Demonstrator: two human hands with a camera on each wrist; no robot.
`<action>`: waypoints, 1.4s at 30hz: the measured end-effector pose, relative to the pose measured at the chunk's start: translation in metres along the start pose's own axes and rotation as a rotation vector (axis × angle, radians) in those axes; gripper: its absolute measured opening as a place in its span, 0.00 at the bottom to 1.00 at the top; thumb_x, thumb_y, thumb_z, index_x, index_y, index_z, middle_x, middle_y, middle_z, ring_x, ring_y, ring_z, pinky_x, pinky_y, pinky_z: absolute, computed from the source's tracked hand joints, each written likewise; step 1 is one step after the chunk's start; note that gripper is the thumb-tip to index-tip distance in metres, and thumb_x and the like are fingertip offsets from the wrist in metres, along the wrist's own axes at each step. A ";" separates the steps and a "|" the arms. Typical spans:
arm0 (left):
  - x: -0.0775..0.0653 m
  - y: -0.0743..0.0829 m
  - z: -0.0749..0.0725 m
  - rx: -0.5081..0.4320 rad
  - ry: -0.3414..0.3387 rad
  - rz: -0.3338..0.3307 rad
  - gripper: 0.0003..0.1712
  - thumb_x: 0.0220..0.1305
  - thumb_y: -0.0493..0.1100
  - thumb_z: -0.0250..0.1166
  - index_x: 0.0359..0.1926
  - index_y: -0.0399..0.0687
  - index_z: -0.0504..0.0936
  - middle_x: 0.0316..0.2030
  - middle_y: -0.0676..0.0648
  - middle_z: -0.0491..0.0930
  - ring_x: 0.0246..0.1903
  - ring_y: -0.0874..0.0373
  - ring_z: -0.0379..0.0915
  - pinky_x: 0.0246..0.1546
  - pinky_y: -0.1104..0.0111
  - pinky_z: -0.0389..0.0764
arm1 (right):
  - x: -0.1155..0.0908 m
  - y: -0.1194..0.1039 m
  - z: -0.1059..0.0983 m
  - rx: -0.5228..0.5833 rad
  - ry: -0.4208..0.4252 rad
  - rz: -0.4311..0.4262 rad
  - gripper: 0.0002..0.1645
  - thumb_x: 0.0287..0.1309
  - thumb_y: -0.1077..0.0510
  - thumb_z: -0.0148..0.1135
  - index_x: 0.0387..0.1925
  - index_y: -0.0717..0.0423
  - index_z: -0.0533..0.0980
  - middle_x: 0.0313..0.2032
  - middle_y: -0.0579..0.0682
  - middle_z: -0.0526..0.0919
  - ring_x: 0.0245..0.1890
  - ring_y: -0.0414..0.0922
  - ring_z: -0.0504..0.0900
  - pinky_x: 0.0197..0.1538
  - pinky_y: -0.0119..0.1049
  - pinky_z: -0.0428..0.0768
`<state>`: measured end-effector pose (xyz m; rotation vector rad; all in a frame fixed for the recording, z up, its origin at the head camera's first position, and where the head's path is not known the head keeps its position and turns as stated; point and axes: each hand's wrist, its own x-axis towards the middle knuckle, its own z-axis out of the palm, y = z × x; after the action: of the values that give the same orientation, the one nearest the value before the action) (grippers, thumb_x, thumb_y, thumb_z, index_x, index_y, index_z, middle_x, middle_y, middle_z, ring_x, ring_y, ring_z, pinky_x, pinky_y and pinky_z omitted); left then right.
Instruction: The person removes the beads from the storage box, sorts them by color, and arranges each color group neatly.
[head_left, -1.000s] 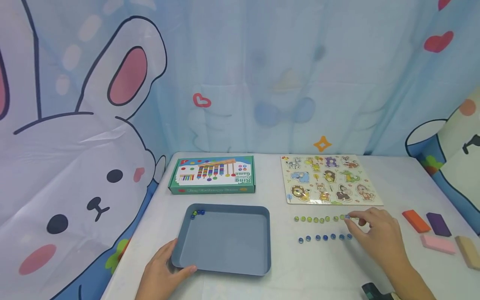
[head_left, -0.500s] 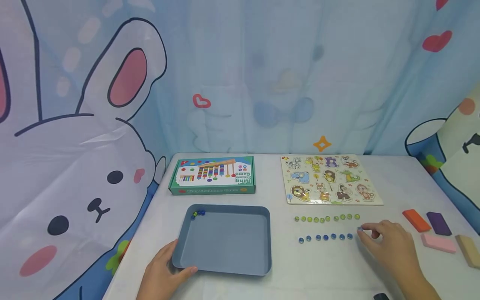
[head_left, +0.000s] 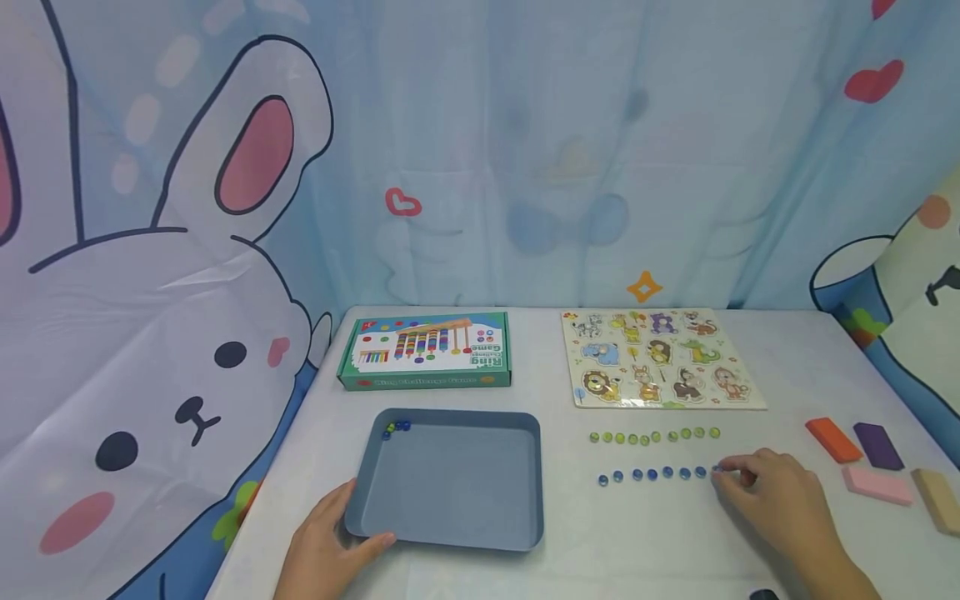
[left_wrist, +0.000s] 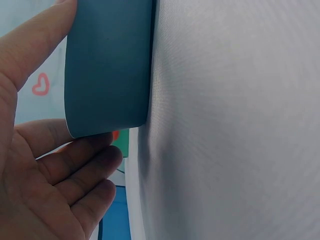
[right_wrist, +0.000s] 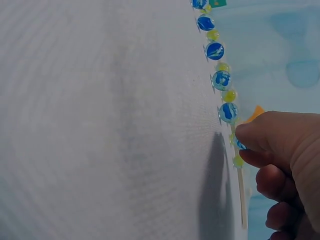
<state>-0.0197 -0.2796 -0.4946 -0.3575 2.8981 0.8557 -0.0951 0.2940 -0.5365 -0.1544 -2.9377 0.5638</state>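
My right hand [head_left: 783, 500] pinches a blue marble [right_wrist: 240, 144] between thumb and forefinger, at the right end of a row of blue marbles [head_left: 652, 475]. Fingers hide most of that marble. Behind it runs a parallel row of yellow-green marbles [head_left: 643, 440]. On the left, my left hand [head_left: 322, 537] holds the near left corner of a shallow blue-grey tray [head_left: 442, 546], thumb along the front wall and fingers at the left side. The left wrist view shows the tray wall [left_wrist: 110, 70] between them. A few blue and yellow-green marbles [head_left: 397, 426] lie in the tray's far left corner.
A green ring game box [head_left: 423, 350] lies behind the tray. An animal puzzle board [head_left: 660, 360] is behind the marble rows. Orange [head_left: 832, 440], purple [head_left: 877, 447], pink [head_left: 877, 485] and tan blocks [head_left: 936, 502] lie at the right. A printed curtain [head_left: 487, 150] hangs behind the table.
My right hand has moved from the right end of the yellow-green row toward me, bringing a blue marble to the blue row's end. The left hand and tray stay put.
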 end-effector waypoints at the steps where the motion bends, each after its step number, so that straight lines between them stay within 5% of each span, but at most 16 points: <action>1: 0.000 0.000 0.000 0.001 0.000 0.000 0.69 0.42 0.77 0.78 0.76 0.38 0.69 0.70 0.33 0.74 0.69 0.32 0.71 0.65 0.39 0.78 | 0.000 0.000 0.000 -0.003 -0.004 -0.002 0.14 0.51 0.56 0.78 0.39 0.57 0.90 0.22 0.45 0.74 0.29 0.48 0.70 0.35 0.45 0.64; 18: 0.000 0.001 -0.001 -0.016 -0.011 -0.014 0.70 0.41 0.77 0.78 0.76 0.39 0.69 0.71 0.34 0.73 0.70 0.32 0.70 0.66 0.38 0.77 | 0.000 0.000 -0.001 -0.028 -0.034 -0.010 0.16 0.52 0.54 0.79 0.42 0.58 0.89 0.23 0.45 0.75 0.28 0.47 0.70 0.34 0.44 0.65; 27: 0.000 0.001 -0.001 -0.009 0.000 0.012 0.69 0.42 0.77 0.78 0.75 0.37 0.69 0.70 0.33 0.73 0.69 0.31 0.71 0.65 0.38 0.78 | 0.009 -0.004 -0.031 -0.032 0.005 -0.027 0.23 0.56 0.52 0.77 0.50 0.60 0.86 0.27 0.50 0.78 0.30 0.49 0.70 0.30 0.42 0.67; 33: -0.001 0.000 -0.001 -0.009 0.004 0.009 0.69 0.42 0.77 0.78 0.75 0.38 0.69 0.70 0.33 0.73 0.69 0.32 0.71 0.65 0.38 0.78 | 0.018 -0.030 -0.038 -0.012 0.099 -0.122 0.20 0.53 0.53 0.80 0.46 0.59 0.88 0.26 0.48 0.78 0.30 0.48 0.69 0.31 0.42 0.66; 42: 0.001 -0.002 0.001 -0.011 0.007 0.005 0.70 0.41 0.78 0.78 0.75 0.38 0.69 0.70 0.33 0.73 0.69 0.31 0.71 0.64 0.38 0.78 | 0.036 -0.093 -0.016 0.064 0.134 -0.344 0.14 0.53 0.53 0.81 0.41 0.53 0.90 0.25 0.42 0.77 0.30 0.43 0.68 0.33 0.35 0.65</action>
<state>-0.0200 -0.2807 -0.4961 -0.3558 2.9028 0.8737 -0.1344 0.2178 -0.4828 0.3029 -2.7240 0.5665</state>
